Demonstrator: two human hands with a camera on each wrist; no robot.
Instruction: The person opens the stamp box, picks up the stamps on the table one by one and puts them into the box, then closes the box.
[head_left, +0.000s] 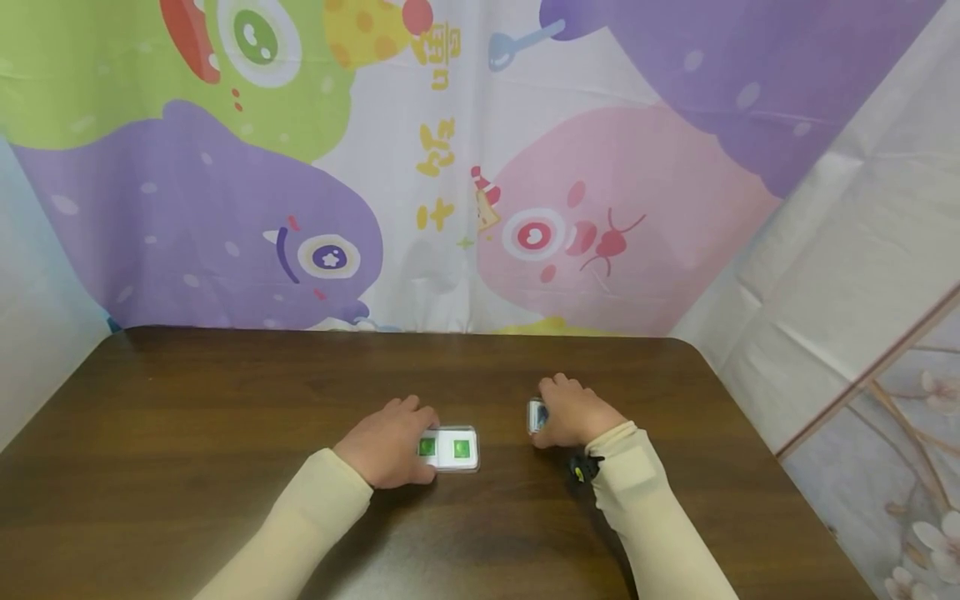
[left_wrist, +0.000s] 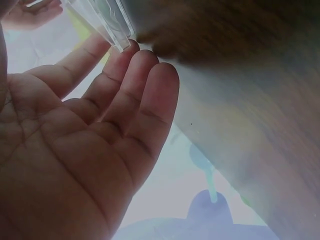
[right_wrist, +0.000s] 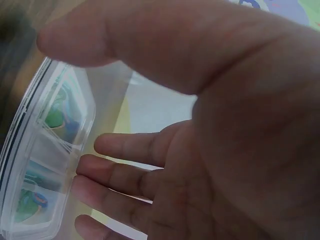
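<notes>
My left hand (head_left: 386, 443) holds the left end of a flat clear plastic case (head_left: 469, 451) between thumb and fingers. Two green squares on white show inside the case. In the left wrist view, the edge of clear plastic (left_wrist: 119, 37) meets the fingertips, and the thumb's grip is out of sight. To the right, my right hand (head_left: 576, 414) grips a smaller-looking clear case (head_left: 534, 416), mostly hidden under the hand. The right wrist view shows a clear case (right_wrist: 62, 145) with green and blue contents in two compartments, the thumb at its upper end and fingertips along its side.
Both hands are over a dark brown wooden table (head_left: 247, 392). A cartoon-printed cloth (head_left: 420, 275) hangs behind the table's far edge, and pale sheeting (head_left: 795, 242) stands to the right. A black band (head_left: 584, 468) sits at the right wrist.
</notes>
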